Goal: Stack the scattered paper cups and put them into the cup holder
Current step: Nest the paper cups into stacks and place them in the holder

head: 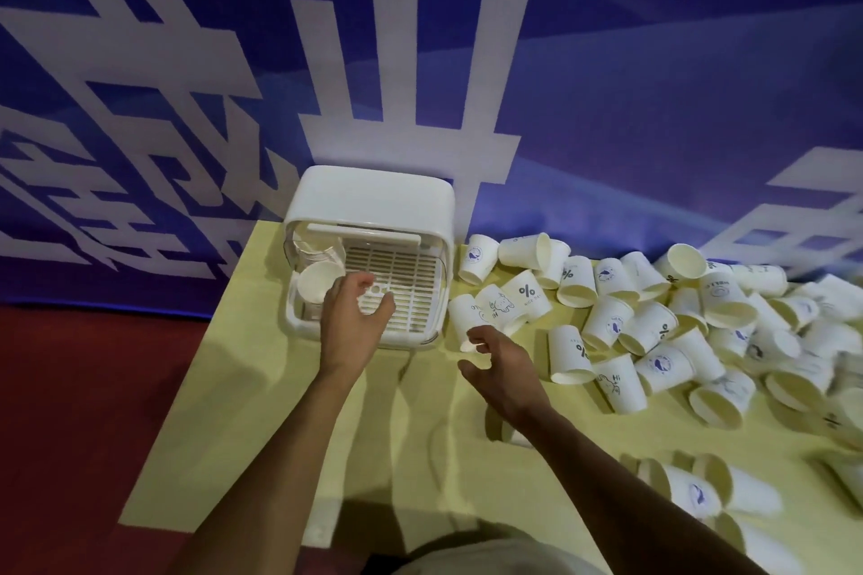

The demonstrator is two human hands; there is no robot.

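Observation:
A white plastic cup holder [373,205] with a slatted tray stands at the back left of the yellow table. A stack of paper cups [314,282] lies inside it at the left. My left hand [357,308] hovers over the tray just right of that stack, fingers apart and holding nothing. My right hand [504,364] is open above the table, right of the holder, next to a fallen cup [469,317]. Several white printed paper cups [654,317] lie scattered across the right half of the table.
The yellow table [261,411] ends at the left over a red floor [70,388]. A blue banner with white characters [420,61] hangs right behind the table. More cups, some nested [700,490], lie near the front right.

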